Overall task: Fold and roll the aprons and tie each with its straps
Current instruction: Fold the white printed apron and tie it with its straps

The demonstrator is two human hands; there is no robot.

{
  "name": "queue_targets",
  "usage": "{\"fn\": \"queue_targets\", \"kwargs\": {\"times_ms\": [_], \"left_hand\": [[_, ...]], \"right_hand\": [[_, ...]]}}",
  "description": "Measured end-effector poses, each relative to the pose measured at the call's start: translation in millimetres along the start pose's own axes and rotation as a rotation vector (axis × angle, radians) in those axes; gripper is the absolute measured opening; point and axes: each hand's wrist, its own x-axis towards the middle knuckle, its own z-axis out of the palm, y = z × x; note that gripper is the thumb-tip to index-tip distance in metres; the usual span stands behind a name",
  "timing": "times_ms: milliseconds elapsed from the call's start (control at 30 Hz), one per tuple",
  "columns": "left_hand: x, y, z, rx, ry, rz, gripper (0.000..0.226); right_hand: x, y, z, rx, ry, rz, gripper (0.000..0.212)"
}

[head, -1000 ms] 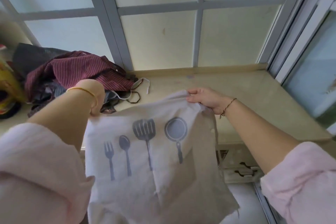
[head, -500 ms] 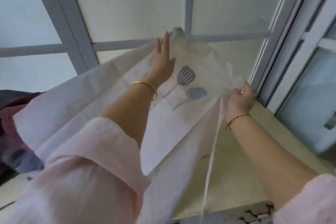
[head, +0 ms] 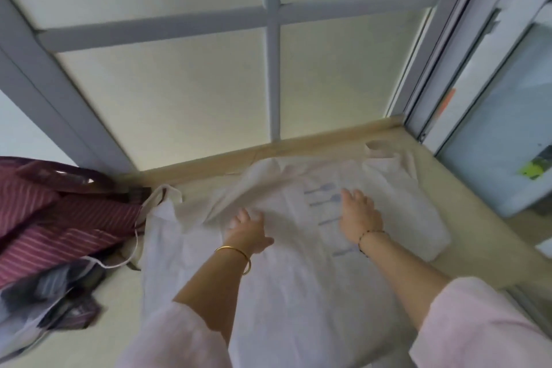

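Your pale apron lies spread on the table. Its utensil print heads point right, so its long axis seems to run left to right, with the top end beyond your right hand. Both hands rest flat on it, fingers straight and holding nothing, and your left hand is nearer the rumpled left end beside the striped pile.
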Motion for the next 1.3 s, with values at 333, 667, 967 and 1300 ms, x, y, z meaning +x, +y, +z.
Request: {"fn": "queue_targets", "kwargs": {"times_ms": [333, 667, 967, 1300], "left_hand": [[17, -26, 2, 0.132, 0.247, -0.118, 0.069], [56, -43, -65, 0.253, 0.468, -0.199, 0.039], [73, -52, -60, -0.028, 0.000, -0.276, 0.019], [75, -62, -106, 0.337, 0.452, -0.429, 0.056]], "right_hand": [[21, -42, 45, -0.002, -0.332, -0.304, 0.052], [36, -57, 51, -0.132, -0.335, -0.235, 0.077], [47, -78, 62, -0.218, -0.383, -0.117, 0.078], [51, -90, 65, -0.277, -0.393, -0.075, 0.081]]}}
